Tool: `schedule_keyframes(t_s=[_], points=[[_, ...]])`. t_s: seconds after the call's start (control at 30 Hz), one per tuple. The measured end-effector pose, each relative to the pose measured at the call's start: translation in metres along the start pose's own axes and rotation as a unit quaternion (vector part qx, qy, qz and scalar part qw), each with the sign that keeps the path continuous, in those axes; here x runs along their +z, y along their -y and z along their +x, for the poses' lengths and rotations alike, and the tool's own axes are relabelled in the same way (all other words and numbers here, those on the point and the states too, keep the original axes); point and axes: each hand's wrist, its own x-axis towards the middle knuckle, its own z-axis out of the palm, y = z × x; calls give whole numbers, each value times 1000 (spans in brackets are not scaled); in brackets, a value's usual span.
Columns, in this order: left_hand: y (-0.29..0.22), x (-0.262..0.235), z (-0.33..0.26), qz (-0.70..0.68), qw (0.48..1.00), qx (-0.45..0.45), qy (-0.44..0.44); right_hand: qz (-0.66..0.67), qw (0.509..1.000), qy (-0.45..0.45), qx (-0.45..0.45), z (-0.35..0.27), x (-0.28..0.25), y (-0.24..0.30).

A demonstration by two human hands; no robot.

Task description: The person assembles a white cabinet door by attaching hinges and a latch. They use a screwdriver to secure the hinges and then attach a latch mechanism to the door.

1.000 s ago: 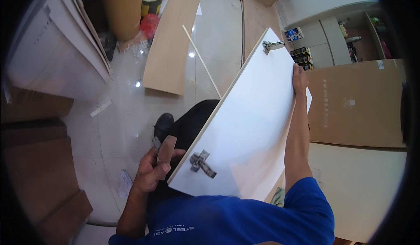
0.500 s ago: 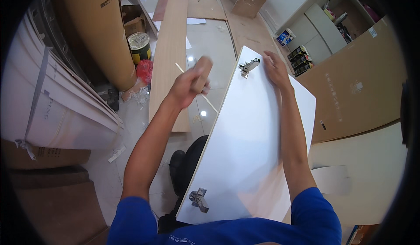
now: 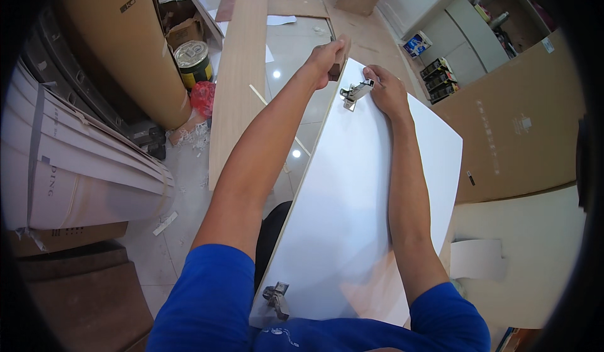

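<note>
A white panel [image 3: 352, 201] lies tilted across my lap, its far end pointing away from me. One metal cabinet hinge [image 3: 357, 94] is fixed near its far end and another hinge [image 3: 277, 300] near its close end. My left hand [image 3: 324, 61] is closed around a small brown block [image 3: 335, 72], at the panel's far left corner. Whether the block touches the edge I cannot tell. With fingers curled at the far edge, beside the far hinge, my right hand [image 3: 389, 93] grips the panel, and its forearm lies over the white face.
A long wooden board [image 3: 242, 81] and a thin light strip [image 3: 258, 94] lie on the floor ahead. Left stand wrapped panels [image 3: 94, 182], a large cardboard roll [image 3: 119, 44] and a paint can [image 3: 194, 62]. A large cardboard sheet [image 3: 509, 132] leans at the right, near an open cabinet [image 3: 478, 31].
My left hand has moved forward and right with the block, from beside the panel to its far corner. My right hand's fingers have curled in, closer to the far hinge.
</note>
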Motion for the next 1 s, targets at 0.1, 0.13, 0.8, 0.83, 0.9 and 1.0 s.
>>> schedule_keyframes(t_s=[0.1, 0.13, 0.8, 0.83, 0.9, 1.0], points=[[2, -1, 5, 8, 1000, -7, -12, -3, 1000, 6, 3, 2, 2, -2], [5, -1, 6, -1, 1000, -1, -11, -2, 1000, 9, -1, 2, 2, -3], [7, 3, 9, 67, 996, 52, -13, -21, 999, 17, 18, 1, 1, 7], [7, 2, 8, 61, 997, 56, -6, -28, 999, 17, 14, 1, 1, 8], [7, 3, 7, 49, 997, 56, -12, -37, 999, 16, 7, 2, 0, 11], [8, 4, 7, 61, 997, 50, -20, -60, 998, 24, 19, 3, 0, 13]])
